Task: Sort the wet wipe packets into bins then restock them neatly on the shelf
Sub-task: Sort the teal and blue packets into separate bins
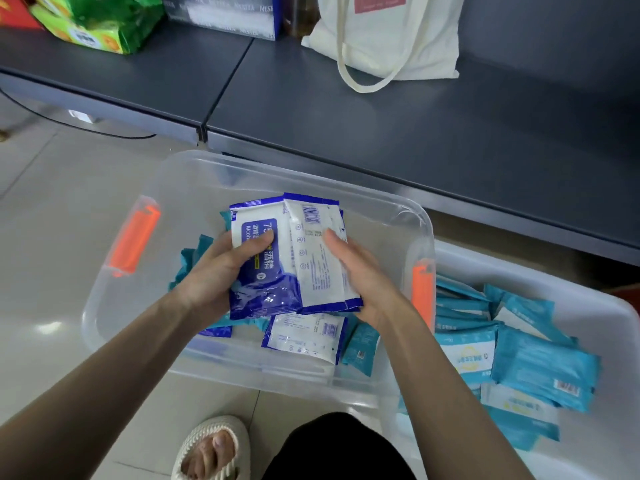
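Both hands hold a stack of dark blue and white wet wipe packets [298, 258] above a clear bin with orange handles [138, 237]. My left hand [221, 271] grips the stack's left side, thumb across the front label. My right hand [360, 278] supports the right side, thumb on the back of a packet. More blue-and-white packets [304, 336] and teal packets [362, 348] lie in the bin below. A second white bin [616, 317] on the right holds several teal packets [540, 362]. The dark grey shelf [346, 109] runs behind the bins.
On the shelf stand a cream tote bag [384, 39], green snack bags [100, 22] and a blue box [225, 15]. The floor is pale tile [52, 220]. My foot in a white sandal [211, 448] is at the bottom edge.
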The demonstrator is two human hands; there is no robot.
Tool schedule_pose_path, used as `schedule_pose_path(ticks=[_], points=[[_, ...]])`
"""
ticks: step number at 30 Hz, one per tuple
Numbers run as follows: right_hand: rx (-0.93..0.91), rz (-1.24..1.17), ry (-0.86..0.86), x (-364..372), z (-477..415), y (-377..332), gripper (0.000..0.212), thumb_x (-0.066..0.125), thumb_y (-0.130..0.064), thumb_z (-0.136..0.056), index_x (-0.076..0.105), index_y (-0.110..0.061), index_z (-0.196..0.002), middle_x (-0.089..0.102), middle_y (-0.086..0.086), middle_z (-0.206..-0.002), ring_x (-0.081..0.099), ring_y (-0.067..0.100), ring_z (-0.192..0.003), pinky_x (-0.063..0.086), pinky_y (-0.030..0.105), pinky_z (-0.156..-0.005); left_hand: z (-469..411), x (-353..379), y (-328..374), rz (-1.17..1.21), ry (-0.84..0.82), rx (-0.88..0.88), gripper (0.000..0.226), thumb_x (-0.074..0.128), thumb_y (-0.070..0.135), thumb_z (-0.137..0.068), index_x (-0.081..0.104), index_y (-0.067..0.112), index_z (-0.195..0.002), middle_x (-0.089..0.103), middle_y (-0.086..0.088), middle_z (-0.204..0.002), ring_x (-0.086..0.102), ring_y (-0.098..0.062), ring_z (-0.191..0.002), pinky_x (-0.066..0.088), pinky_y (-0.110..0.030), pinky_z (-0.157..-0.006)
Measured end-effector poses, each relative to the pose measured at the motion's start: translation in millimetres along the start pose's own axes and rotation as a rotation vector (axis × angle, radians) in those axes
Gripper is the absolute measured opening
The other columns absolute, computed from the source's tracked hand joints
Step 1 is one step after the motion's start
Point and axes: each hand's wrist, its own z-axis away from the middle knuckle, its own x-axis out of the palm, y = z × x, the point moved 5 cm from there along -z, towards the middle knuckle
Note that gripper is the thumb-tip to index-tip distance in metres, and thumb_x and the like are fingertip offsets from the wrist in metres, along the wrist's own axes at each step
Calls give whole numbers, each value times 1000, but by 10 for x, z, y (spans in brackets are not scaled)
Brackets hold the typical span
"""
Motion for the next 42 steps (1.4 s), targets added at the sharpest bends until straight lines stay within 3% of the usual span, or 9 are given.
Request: schedule_pose_path(ticks=[5, 9, 12, 18, 23, 32, 35, 38, 42], points=[[-1, -98, 7, 9, 598, -390, 32, 62, -32, -90, 59, -20, -119, 71, 4, -110, 69, 24, -100, 56, 38, -73, 314, 256, 496, -44, 59, -64, 39, 62, 31, -86, 59, 11, -120, 73, -8, -100, 71, -21, -78, 60, -34, -65], [0, -148, 68, 74, 1296, -908, 23, 58, -34, -92, 60, -28, -115, 72, -1, -108, 69, 19, -100, 56, 41, -85, 892, 628, 1016, -79, 83, -113, 35, 62, 26, -87, 59, 11, -119, 73, -7, -99, 72, -19, -75, 60, -31, -62], [-2, -131, 127, 132, 1848, -1327, 39, 62, -48, -87, 59, -31, -122, 71, -4, -112, 68, 18, -104, 51, 48, -95, 1454, 1011, 1381, -95, 71, -144, 34, 61, 23, -89, 59, 9, -120, 71, -11, -105, 71, -22, -81, 59, -36, -71], [17, -161, 163, 100, 3355, -2210, 27, 61, -39, -91, 60, -30, -116, 73, -5, -107, 71, 15, -94, 59, 34, -74, 2692, 1854, 2120, -164, 27, -162, 34, 59, 24, -90, 57, 12, -122, 72, -9, -105, 71, -21, -83, 60, -32, -65], [35, -64, 239, -29, 4370, -2876, 30, 65, -42, -87, 59, -32, -115, 72, -8, -105, 71, 13, -93, 58, 35, -81, 3543, 2471, 2507, -181, 13, -171, 31, 59, 19, -91, 55, 15, -122, 71, -7, -107, 70, -23, -88, 60, -35, -67], [50, -89, 373, -880, 5441, -3131, 25, 65, -16, -89, 56, -24, -112, 69, 4, -114, 68, 23, -101, 54, 46, -90, 3835, 3485, 2507, -353, -115, -170, 40, 65, 12, -85, 51, 10, -122, 69, -11, -108, 70, -26, -88, 58, -34, -65], [52, -60, 443, -1418, 5769, -3091, 23, 66, -14, -88, 58, -27, -105, 70, 1, -110, 69, 20, -99, 55, 44, -89, 3821, 4040, 2346, -450, -160, -161, 34, 68, 13, -85, 55, 11, -116, 69, -11, -106, 69, -27, -89, 58, -41, -74], [63, 2, 473, -2011, 6010, -3062, 32, 67, -15, -88, 56, -21, -117, 68, 2, -116, 68, 20, -100, 55, 45, -88, 3746, 4654, 2087, -502, -167, -143, 27, 68, 13, -85, 55, 18, -107, 69, -8, -105, 68, -28, -93, 54, -47, -85], [62, 100, 482, -2940, 6241, -3030, 24, 65, -12, -89, 53, -22, -107, 64, 2, -115, 65, 18, -100, 55, 37, -85, 3614, 5527, 1578, -509, -147, -158, 35, 69, 13, -83, 54, 14, -115, 69, -10, -107, 68, -28, -92, 53, -51, -88]])
